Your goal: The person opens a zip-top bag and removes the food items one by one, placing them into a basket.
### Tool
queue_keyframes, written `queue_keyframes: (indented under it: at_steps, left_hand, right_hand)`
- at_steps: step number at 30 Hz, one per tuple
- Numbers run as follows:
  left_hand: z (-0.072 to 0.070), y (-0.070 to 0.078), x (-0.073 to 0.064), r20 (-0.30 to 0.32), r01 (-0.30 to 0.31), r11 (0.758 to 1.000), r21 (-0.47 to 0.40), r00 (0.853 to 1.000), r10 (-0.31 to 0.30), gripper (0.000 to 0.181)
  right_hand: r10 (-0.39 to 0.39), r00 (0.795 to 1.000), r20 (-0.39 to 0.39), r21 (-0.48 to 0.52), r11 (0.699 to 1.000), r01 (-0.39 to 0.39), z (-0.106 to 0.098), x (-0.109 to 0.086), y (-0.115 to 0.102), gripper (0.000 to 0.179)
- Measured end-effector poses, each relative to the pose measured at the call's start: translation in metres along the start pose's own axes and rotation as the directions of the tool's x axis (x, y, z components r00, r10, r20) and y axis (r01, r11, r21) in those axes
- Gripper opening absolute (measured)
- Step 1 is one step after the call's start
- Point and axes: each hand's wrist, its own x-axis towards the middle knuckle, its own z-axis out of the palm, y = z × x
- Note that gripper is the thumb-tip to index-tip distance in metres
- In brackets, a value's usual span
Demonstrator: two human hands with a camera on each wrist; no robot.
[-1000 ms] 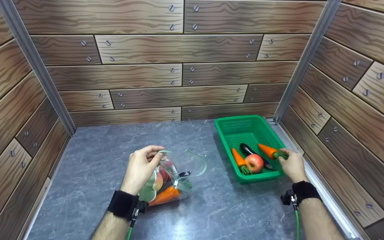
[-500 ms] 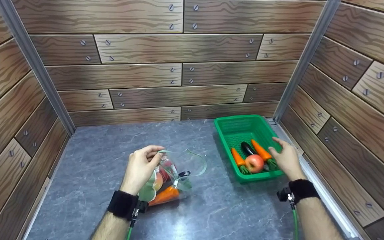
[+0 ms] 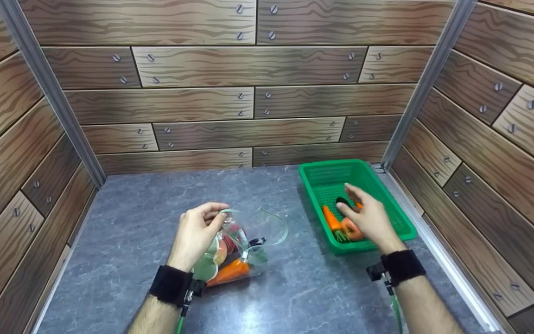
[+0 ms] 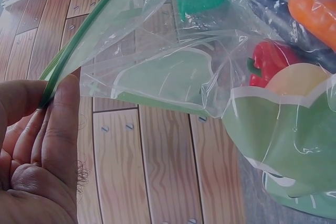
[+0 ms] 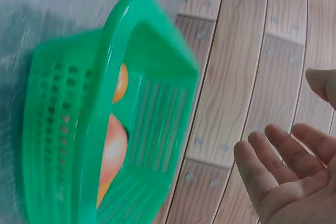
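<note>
My left hand (image 3: 197, 234) pinches the green-edged rim of a clear zip bag (image 4: 278, 135) printed with green leaf shapes, its mouth held apart. Inside the bag are an orange carrot (image 3: 230, 271), a dark eggplant (image 4: 268, 11), a red bell pepper (image 4: 270, 56) and a pale round fruit (image 4: 299, 80). Over the green basket (image 3: 341, 174) hovers my right hand (image 3: 373, 225), fingers and thumb spread, nothing held. In the basket lie a carrot (image 3: 329, 218), a red apple (image 3: 349, 229) and an eggplant (image 3: 342, 201); the hand mostly hides a second carrot (image 3: 359, 205).
The grey marbled tabletop (image 3: 290, 297) carries bag and basket, with a gap between them. Wood-print walls (image 3: 202, 102) enclose the back and both sides. A metal rail (image 3: 457, 283) runs along the right edge. Green cables (image 3: 396, 306) hang from the wrist cameras.
The right hand let go of the right-hand carrot, which dropped into the basket, then moved left over the apple. The left hand and the bag have stayed in place.
</note>
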Motion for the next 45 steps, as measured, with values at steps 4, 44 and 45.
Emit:
queue_keyframes:
  at_steps: [4, 44, 45]
  left_hand:
    - [0.000, 0.001, 0.000, -0.005, 0.003, 1.000, 0.005, 1.000, -0.003, 0.019]
    - [0.006, 0.005, -0.006, 0.010, -0.013, 1.000, -0.003, 1.000, 0.013, 0.020]
    - [0.007, 0.005, -0.006, 0.013, -0.012, 1.000, -0.003, 1.000, 0.012, 0.020]
  right_hand:
    - [-0.039, 0.998, 0.042, 0.009, 0.999, 0.039, 0.016, -0.003, -0.013, 0.071]
    - [-0.293, 0.937, 0.190, 0.051, 0.956, 0.289, 0.128, -0.025, -0.090, 0.037]
    - [-0.297, 0.935, 0.194, 0.051, 0.955, 0.293, 0.130, -0.024, -0.090, 0.036]
